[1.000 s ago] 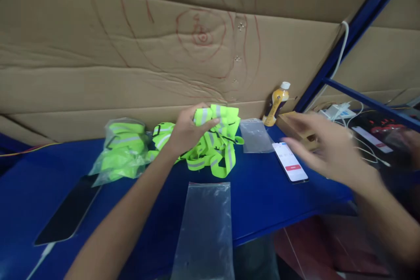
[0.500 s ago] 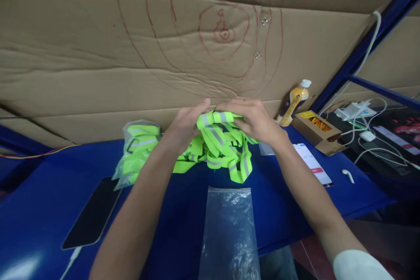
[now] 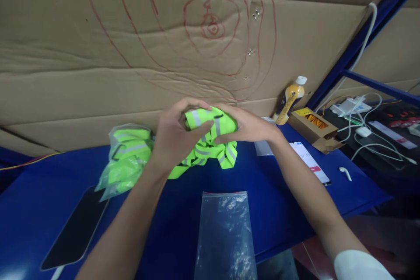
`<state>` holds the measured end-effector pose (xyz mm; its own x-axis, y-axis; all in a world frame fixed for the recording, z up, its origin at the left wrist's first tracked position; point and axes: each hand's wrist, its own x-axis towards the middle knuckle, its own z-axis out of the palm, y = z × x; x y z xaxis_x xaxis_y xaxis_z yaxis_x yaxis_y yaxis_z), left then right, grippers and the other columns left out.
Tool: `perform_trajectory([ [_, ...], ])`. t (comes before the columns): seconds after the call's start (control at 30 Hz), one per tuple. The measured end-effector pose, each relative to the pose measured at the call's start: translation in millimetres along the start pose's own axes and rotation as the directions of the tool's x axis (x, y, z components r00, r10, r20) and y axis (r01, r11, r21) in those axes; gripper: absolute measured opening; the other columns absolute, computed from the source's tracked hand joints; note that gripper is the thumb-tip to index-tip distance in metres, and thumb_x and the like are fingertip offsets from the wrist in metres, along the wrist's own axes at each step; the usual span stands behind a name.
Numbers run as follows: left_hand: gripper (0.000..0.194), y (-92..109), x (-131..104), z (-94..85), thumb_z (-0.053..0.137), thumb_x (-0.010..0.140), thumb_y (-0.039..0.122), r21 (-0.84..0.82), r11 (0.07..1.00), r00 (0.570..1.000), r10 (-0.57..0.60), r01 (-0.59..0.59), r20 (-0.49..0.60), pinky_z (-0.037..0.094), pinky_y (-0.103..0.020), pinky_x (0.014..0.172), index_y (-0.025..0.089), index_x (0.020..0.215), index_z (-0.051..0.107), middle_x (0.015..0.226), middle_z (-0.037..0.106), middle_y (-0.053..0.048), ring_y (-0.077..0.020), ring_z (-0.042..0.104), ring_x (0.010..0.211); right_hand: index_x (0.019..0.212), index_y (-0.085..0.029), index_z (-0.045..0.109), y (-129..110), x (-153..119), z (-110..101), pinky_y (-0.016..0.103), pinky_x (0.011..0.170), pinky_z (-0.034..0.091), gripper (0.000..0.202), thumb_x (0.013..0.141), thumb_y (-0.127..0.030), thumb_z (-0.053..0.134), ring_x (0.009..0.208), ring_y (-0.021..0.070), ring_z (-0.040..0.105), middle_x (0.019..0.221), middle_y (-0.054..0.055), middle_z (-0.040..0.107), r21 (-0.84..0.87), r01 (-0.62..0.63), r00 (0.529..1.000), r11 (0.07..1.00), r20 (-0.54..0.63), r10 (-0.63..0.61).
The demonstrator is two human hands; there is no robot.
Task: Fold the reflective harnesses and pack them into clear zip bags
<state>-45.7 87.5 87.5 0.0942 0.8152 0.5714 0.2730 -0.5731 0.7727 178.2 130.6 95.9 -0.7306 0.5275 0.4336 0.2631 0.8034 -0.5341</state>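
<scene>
Neon-green folded webbing (image 3: 218,123), partly hidden, held between left grip (image 3: 172,131) and right grip (image 3: 251,123), glossy clear bag (image 3: 225,234) cropped below.

bagged straps (image 3: 127,157) left of loose straps (image 3: 211,123) | pouch (image 3: 225,232) before them | bottle (image 3: 289,101) behind, right

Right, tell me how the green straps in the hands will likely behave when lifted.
The green straps will probably flop, since their loose lengths bend into loops. They look light, being thin, flat bands. Lifting may tangle them, as the loops overlap above the blue table.
</scene>
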Motion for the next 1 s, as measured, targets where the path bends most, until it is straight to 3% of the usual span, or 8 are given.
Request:
perform_trajectory([
  [0.13, 0.032, 13.7, -6.0, 6.9, 0.083, 0.088, 0.034, 0.207, 0.968, 0.981, 0.107, -0.139, 0.162, 0.057, -0.039, 0.094, 0.026, 0.117, 0.073, 0.117, 0.077, -0.005, -0.0271, 0.072, 0.107, 0.106, -0.017, 0.075, 8.7, -3.3, -6.9, 0.029, 0.078, 0.056, 0.038, 0.079, -0.040, 0.089, 0.085, 0.0187, 0.069, 0.092, 0.000, 0.075, 0.265, -0.106, 0.984, 0.959, 0.168, 0.062],
  [0.27, 0.055, 11.0, -3.2, 7.2, 0.090, 0.080, 0.045, 0.229, 0.958, 0.981, 0.151, -0.175, 0.121, 0.054, -0.041, 0.102, 0.024, 0.126, 0.068, 0.128, 0.073, -0.008, -0.0283, 0.071, 0.113, 0.084, -0.015, 0.068, 0.6, -4.3, -5.0, 0.023, 0.067, 0.041, 0.021, 0.085, -0.031, 0.081, 0.071, 0.0121, 0.055, 0.074, -0.005, 0.060, 0.175, -0.093, 0.995, 0.980, 0.036, 0.088],
  [0.43, 0.047, 8.4, 2.5, -1.8, 0.068, 0.095, 0.065, 0.073, 0.990, 0.987, -0.127, 0.121, 0.094, 0.058, -0.041, 0.094, 0.020, 0.105, 0.074, 0.106, 0.077, -0.008, -0.0280, 0.072, 0.103, 0.085, -0.016, 0.064, -16.9, -2.4, -0.9, 0.025, 0.075, 0.040, 0.009, 0.092, -0.012, 0.063, 0.078, 0.0132, 0.056, 0.081, -0.002, 0.063, -0.110, 0.071, 0.985, 0.991, -0.147, -0.087],
  [0.57, 0.061, 8.5, 7.9, -3.6, 0.078, 0.081, 0.077, -0.271, 0.815, 0.855, -0.456, 0.513, 0.247, 0.062, -0.037, 0.074, 0.017, 0.094, 0.078, 0.103, 0.077, -0.012, -0.0303, 0.073, 0.098, 0.106, -0.020, 0.070, -16.7, -1.3, 7.1, 0.032, 0.088, 0.047, 0.036, 0.092, 0.002, 0.045, 0.095, 0.0193, 0.062, 0.099, 0.004, 0.068, -0.378, 0.191, 0.956, 0.906, -0.137, -0.258],
  [0.67, 0.057, 3.7, 10.0, -2.0, 0.098, 0.063, 0.061, -0.355, 0.736, 0.817, -0.503, 0.576, 0.282, 0.060, -0.032, 0.069, 0.015, 0.091, 0.078, 0.097, 0.077, -0.011, -0.0267, 0.073, 0.091, 0.124, -0.022, 0.068, -10.7, 0.5, 16.6, 0.043, 0.102, 0.050, 0.051, 0.091, 0.004, 0.040, 0.115, 0.0256, 0.060, 0.117, 0.009, 0.069, -0.478, 0.143, 0.950, 0.867, -0.180, -0.256],
  [0.8, 0.057, -12.0, 9.3, -3.0, 0.105, 0.052, 0.043, -0.350, 0.802, 0.869, -0.486, 0.484, 0.090, 0.051, -0.025, 0.062, 0.016, 0.094, 0.078, 0.084, 0.072, -0.002, -0.0158, 0.065, 0.072, 0.152, -0.014, 0.049, -9.5, -0.4, 17.4, 0.054, 0.120, 0.043, 0.069, 0.084, -0.004, 0.055, 0.142, 0.0319, 0.050, 0.147, 0.019, 0.057, -0.382, 0.112, 0.977, 0.917, -0.125, -0.171],
  [0.93, 0.048, -16.1, 7.3, -8.7, 0.100, 0.065, 0.040, -0.031, 0.991, 0.992, -0.126, 0.127, 0.026, 0.049, -0.027, 0.066, 0.020, 0.102, 0.078, 0.087, 0.072, 0.000, -0.0157, 0.062, 0.074, 0.154, -0.018, 0.049, -9.1, -1.2, 1.6, 0.051, 0.124, 0.040, 0.065, 0.092, -0.023, 0.068, 0.148, 0.0299, 0.049, 0.156, 0.017, 0.054, -0.177, 0.143, 0.983, 0.974, -0.090, -0.161],
  [1.0, 0.042, -10.4, 5.2, -9.2, 0.097, 0.073, 0.038, 0.103, 0.993, 0.994, 0.052, -0.062, 0.100, 0.052, -0.031, 0.078, 0.022, 0.107, 0.077, 0.100, 0.076, -0.002, -0.0205, 0.068, 0.088, 0.144, -0.020, 0.059, -5.5, -0.3, -6.8, 0.045, 0.115, 0.046, 0.057, 0.090, -0.032, 0.076, 0.135, 0.0280, 0.059, 0.145, 0.012, 0.064, -0.073, 0.120, 0.987, 0.990, -0.095, -0.127],
])
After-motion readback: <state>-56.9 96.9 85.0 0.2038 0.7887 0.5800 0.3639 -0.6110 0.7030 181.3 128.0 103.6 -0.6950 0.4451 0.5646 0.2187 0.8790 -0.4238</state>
